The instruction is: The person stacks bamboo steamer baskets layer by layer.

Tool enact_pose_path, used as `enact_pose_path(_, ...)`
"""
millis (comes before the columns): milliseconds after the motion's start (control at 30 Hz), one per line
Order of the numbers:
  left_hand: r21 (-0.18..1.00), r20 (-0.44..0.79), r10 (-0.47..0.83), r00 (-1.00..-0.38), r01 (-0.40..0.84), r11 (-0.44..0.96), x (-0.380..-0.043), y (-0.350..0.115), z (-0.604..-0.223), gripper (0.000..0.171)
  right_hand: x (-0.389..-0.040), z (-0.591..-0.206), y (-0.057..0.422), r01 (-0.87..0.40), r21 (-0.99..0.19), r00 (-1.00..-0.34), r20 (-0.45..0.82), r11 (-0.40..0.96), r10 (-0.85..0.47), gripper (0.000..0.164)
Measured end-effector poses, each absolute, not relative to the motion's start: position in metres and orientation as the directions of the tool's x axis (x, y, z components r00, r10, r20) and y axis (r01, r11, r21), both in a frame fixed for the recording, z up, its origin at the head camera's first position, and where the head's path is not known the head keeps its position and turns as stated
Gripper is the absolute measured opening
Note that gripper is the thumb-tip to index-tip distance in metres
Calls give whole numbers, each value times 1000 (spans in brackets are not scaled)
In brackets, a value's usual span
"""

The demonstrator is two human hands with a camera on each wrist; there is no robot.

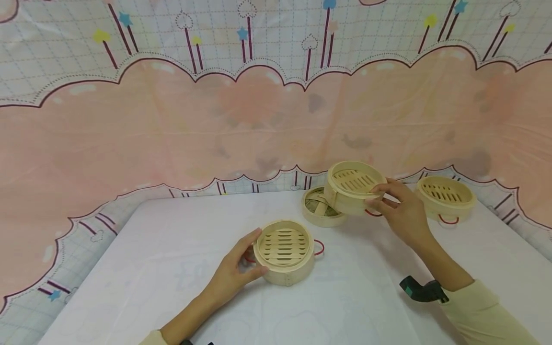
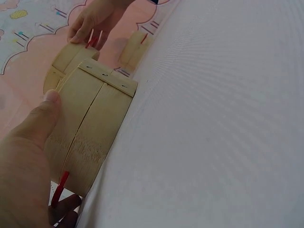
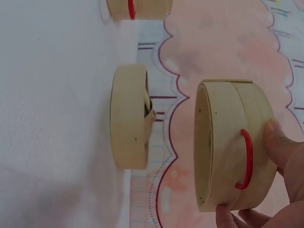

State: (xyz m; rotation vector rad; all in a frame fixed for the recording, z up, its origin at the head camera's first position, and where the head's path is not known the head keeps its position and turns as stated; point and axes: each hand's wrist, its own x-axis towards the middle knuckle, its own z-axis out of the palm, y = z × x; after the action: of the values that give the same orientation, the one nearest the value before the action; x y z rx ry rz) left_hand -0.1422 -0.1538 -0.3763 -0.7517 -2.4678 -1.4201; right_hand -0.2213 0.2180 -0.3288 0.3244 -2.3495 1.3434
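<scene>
At the middle of the table, my left hand [image 1: 235, 268] grips the left side of a round bamboo steamer basket [image 1: 284, 254] with a slatted bottom and red side loops; it stands on the table. My right hand [image 1: 403, 211] pinches a second steamer basket [image 1: 351, 187] by its right rim and holds it raised and tilted. Below and left of that one lies the steamer lid [image 1: 319, 211], its woven top with a crossing strip facing up. In the right wrist view, a gap separates the raised basket [image 3: 228, 147] from the lid [image 3: 130, 116].
A third steamer basket [image 1: 446, 196] with a red loop stands at the back right of the white table [image 1: 172, 254]. Behind the table's far edge hangs a pink patterned cloth [image 1: 172, 134]. A dark wrist device [image 1: 424, 290] sits by the right sleeve.
</scene>
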Motion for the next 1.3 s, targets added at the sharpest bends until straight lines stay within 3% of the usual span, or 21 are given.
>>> enact_pose_path(800, 755, 387, 324, -863, 498, 426, -142, -154, -373, 78, -208, -325, 192, -421, -819, -899, 433, 391, -62, 29)
enact_pose_path(1300, 756, 384, 321, -866, 494, 430, -143, -155, -373, 79, -203, -330, 176, -400, -803, -910, 407, 442, -84, 27)
